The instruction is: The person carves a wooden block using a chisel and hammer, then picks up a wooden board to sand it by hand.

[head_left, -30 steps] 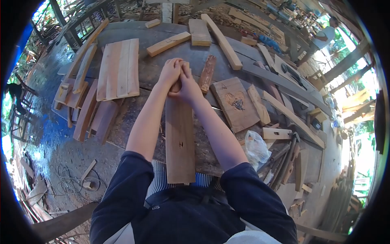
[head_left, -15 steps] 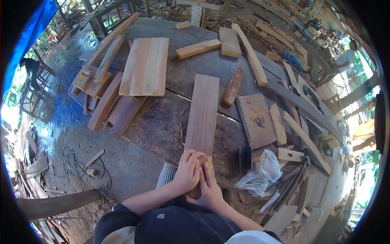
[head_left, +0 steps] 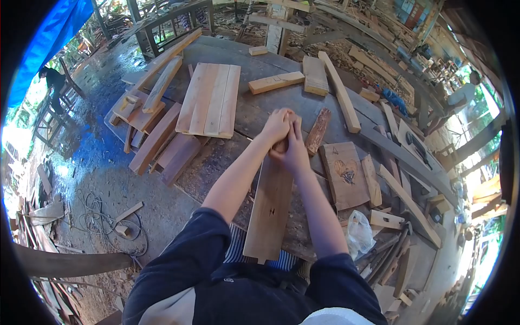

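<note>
A long flat wooden plank (head_left: 270,208) lies lengthwise in front of me on the dark worktable, its near end close to my body. A small dark mark shows on its upper face. At its far end, both my arms reach out straight. My left hand (head_left: 277,127) and my right hand (head_left: 293,149) are closed together around a small brown block (head_left: 281,145), pressed down on the plank. Most of the block is hidden under my fingers. To the right of the plank lie a rough bark-edged piece (head_left: 318,131) and a wide board with a heart-shaped mark (head_left: 339,187).
Joined boards (head_left: 208,100) and stacked offcuts (head_left: 157,138) lie on the left. Further right are a long wooden bar (head_left: 339,92), a clear plastic bag (head_left: 359,234) and a hammer (head_left: 406,227). Cable (head_left: 100,222) coils on the floor. Two people are in the background.
Both my hands have slid with the block away from my body, from the plank's near end to its far end. The near part of the plank is now uncovered.
</note>
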Motion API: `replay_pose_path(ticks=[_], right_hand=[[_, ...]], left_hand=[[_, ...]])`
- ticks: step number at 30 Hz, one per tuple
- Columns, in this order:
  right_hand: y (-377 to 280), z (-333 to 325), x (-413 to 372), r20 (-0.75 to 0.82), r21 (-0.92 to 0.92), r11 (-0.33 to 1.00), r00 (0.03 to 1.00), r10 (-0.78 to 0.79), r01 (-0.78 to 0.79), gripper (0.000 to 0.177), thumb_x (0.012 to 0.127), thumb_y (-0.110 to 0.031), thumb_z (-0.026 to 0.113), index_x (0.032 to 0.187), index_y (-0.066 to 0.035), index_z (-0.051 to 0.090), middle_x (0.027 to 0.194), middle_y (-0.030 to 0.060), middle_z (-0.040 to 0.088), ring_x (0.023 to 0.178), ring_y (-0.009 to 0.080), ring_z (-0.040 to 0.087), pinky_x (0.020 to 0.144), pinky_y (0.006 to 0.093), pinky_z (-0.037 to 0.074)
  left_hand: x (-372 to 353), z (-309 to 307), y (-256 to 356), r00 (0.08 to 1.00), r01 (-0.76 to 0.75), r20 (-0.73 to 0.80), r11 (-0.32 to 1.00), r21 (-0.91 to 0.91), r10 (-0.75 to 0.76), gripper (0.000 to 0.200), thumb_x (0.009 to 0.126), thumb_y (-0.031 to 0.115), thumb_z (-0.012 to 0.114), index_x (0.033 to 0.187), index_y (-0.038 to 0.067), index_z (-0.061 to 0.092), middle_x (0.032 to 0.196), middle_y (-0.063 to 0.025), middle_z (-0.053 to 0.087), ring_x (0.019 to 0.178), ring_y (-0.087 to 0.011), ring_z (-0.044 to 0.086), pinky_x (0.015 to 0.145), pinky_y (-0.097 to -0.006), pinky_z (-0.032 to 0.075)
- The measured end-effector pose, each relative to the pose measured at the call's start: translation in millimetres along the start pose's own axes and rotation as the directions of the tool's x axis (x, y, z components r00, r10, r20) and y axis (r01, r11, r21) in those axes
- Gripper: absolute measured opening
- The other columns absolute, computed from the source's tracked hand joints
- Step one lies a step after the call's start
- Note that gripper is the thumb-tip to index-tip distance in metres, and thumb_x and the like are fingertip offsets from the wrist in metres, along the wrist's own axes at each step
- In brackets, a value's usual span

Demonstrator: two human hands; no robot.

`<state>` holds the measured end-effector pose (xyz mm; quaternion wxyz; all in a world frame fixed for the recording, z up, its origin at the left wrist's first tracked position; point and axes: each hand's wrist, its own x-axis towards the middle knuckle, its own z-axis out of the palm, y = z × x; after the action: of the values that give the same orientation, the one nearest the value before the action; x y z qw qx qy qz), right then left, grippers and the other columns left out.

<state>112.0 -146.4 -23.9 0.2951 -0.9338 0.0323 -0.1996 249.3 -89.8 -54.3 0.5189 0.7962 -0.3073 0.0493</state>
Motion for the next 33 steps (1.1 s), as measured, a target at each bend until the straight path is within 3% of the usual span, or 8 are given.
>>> replay_pose_path(ticks=[3,10,14,24,26,28,32,33], right_hand=[[-39,-8,-86,-0.053,-0.021,0.999,0.998,-0.027,0.026,0.106,0.067,-0.034,0.081,0.147,0.007,0.026,0.153,0.0305,0.021,0.136,0.044,0.037,0.108,0.0421,0.04],[-111,-43,-262,0.181,0.044,0.998,0.982,-0.058,0.05,0.107,0.064,-0.036,0.083,0.145,0.009,0.029,0.151,0.0335,0.024,0.138,0.0505,0.031,0.108,0.0506,0.038],[-101,-44,-236,0.216,0.061,0.997,0.974,-0.064,0.052,0.106,0.062,-0.043,0.083,0.144,0.004,0.035,0.152,0.0283,0.027,0.136,0.0521,0.032,0.101,0.0501,0.046],[20,-8,25,0.009,-0.042,0.999,1.0,-0.006,0.006,0.104,0.066,-0.041,0.079,0.149,-0.001,0.03,0.156,0.0202,0.027,0.127,0.0366,0.05,0.097,0.0414,0.049],[13,-2,22,-0.014,0.004,0.999,0.999,0.04,-0.04,0.103,0.067,-0.04,0.079,0.148,0.0,0.03,0.156,0.0198,0.025,0.128,0.0368,0.05,0.098,0.0413,0.049],[-6,-3,-13,-0.019,-0.027,0.999,0.999,0.039,-0.04,0.102,0.067,-0.039,0.079,0.148,0.0,0.03,0.156,0.0212,0.025,0.128,0.0379,0.049,0.098,0.0416,0.049],[-68,-27,-143,0.06,-0.025,0.999,0.998,0.031,-0.029,0.103,0.065,-0.033,0.079,0.148,0.002,0.029,0.153,0.0278,0.025,0.13,0.045,0.045,0.099,0.0453,0.048],[-82,-35,-178,0.165,0.037,0.995,0.983,0.084,-0.092,0.106,0.064,-0.034,0.081,0.149,0.0,0.028,0.153,0.0274,0.026,0.137,0.0526,0.029,0.104,0.0498,0.043]], left_hand=[[-91,-17,31,0.998,-0.026,0.062,0.999,0.027,0.024,0.024,0.097,0.012,0.042,0.111,0.004,0.06,0.111,-0.0197,0.062,0.108,-0.0387,0.056,0.096,-0.0455,0.043],[-292,-80,137,0.988,0.11,0.112,0.994,-0.003,-0.109,0.026,0.093,0.007,0.042,0.114,0.004,0.057,0.114,-0.0193,0.056,0.111,-0.0388,0.052,0.099,-0.0462,0.04],[-271,-77,128,0.987,0.137,0.074,0.988,0.071,-0.143,0.025,0.094,0.008,0.044,0.115,0.007,0.057,0.114,-0.0162,0.058,0.113,-0.0384,0.052,0.103,-0.0508,0.035],[20,-1,13,0.997,0.064,-0.033,0.998,-0.029,-0.065,0.027,0.098,0.015,0.042,0.114,0.003,0.06,0.113,-0.0219,0.062,0.112,-0.0374,0.055,0.1,-0.0451,0.042],[13,-6,21,0.991,0.132,-0.021,0.991,-0.024,-0.132,0.027,0.099,0.015,0.041,0.114,0.004,0.06,0.114,-0.0219,0.061,0.113,-0.0381,0.055,0.1,-0.0453,0.042],[-15,-5,8,0.999,-0.029,-0.015,0.999,-0.014,0.029,0.027,0.099,0.015,0.042,0.114,0.003,0.06,0.113,-0.0224,0.061,0.112,-0.0386,0.055,0.098,-0.0451,0.043],[-158,-37,61,0.998,-0.006,0.061,1.0,0.018,0.005,0.025,0.097,0.01,0.043,0.115,0.001,0.058,0.113,-0.0219,0.061,0.108,-0.0398,0.054,0.097,-0.0447,0.042],[-200,-43,75,0.999,-0.01,0.039,1.0,0.014,0.009,0.023,0.094,0.013,0.048,0.113,0.004,0.059,0.114,-0.0189,0.059,0.108,-0.0398,0.052,0.095,-0.0468,0.042]])
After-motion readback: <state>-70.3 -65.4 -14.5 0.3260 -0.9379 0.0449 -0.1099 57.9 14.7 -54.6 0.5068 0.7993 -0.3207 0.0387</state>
